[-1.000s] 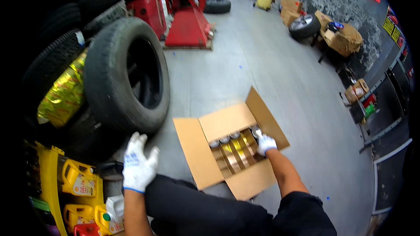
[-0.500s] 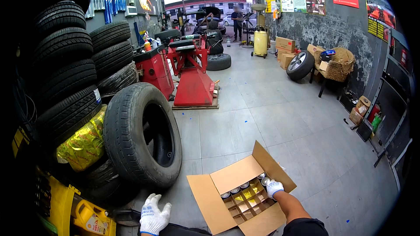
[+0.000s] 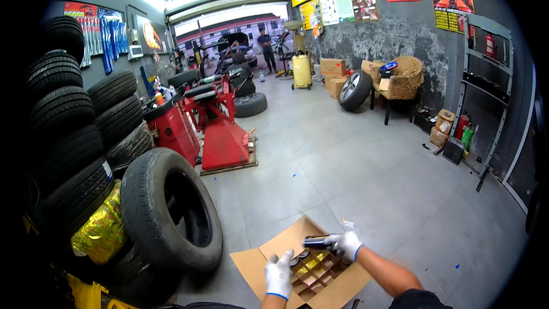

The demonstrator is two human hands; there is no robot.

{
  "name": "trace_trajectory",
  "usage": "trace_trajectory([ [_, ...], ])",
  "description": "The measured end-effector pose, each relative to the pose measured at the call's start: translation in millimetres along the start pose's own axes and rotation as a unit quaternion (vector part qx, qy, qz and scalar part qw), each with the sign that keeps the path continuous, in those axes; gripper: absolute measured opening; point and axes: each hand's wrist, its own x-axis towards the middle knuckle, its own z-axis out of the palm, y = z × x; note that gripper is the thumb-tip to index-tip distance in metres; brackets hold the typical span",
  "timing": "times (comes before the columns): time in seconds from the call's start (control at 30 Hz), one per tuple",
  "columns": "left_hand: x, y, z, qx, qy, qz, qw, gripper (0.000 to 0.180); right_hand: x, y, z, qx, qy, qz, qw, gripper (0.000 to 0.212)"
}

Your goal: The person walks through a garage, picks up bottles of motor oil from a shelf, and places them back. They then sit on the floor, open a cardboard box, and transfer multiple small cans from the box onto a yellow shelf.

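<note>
An open cardboard box (image 3: 282, 241) stands on the floor in front of me, its flaps spread. Cardboard dividers (image 3: 318, 284) split its inside into cells, and a few round can tops (image 3: 294, 262) show along the far side. Above the box, my right hand (image 3: 347, 244), in a white glove, grips a dark can (image 3: 315, 242) lying sideways, its end toward the left. My left hand (image 3: 278, 276), gloved too, is raised over the box's left side with thumb and fingers apart and nothing in it.
A large loose tyre (image 3: 171, 212) leans at the left beside stacked tyres (image 3: 62, 106). Beyond it stands a red tyre machine (image 3: 229, 146). At the right are a wicker chair (image 3: 407, 77), a wheel (image 3: 355, 90) and a metal rack (image 3: 486, 74). A person (image 3: 266, 50) stands far back.
My right hand has lifted a can out of the box. The left hand has moved right, from beside the box to over its left side. The view has tilted up and turned right.
</note>
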Motion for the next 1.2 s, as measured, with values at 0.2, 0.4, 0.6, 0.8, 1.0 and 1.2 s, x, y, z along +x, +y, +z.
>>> trace_trajectory([
  [0.2,-12,-49,33,-0.259,-0.092,-0.083,0.958,0.029,-117,28,79,0.001,-0.110,-0.125,0.986,0.061],
  [0.4,-6,-28,13,-0.184,0.109,0.034,0.976,0.028,-50,100,58,-0.257,-0.096,-0.135,0.952,0.066],
  [0.6,-34,-14,-10,-0.287,0.063,-0.031,0.955,0.027,34,176,-42,-0.617,0.118,-0.092,0.773,0.059],
  [0.8,-35,-27,-31,-0.332,0.039,-0.051,0.941,0.017,75,151,-83,-0.613,0.070,0.004,0.787,0.053],
  [1.0,-84,8,-12,-0.302,0.054,-0.026,0.952,0.017,86,175,-59,-0.727,0.070,-0.055,0.681,0.047],
  [1.2,-71,-7,-34,-0.328,0.063,-0.055,0.941,0.018,86,167,-47,-0.687,0.055,-0.097,0.718,0.038],
])
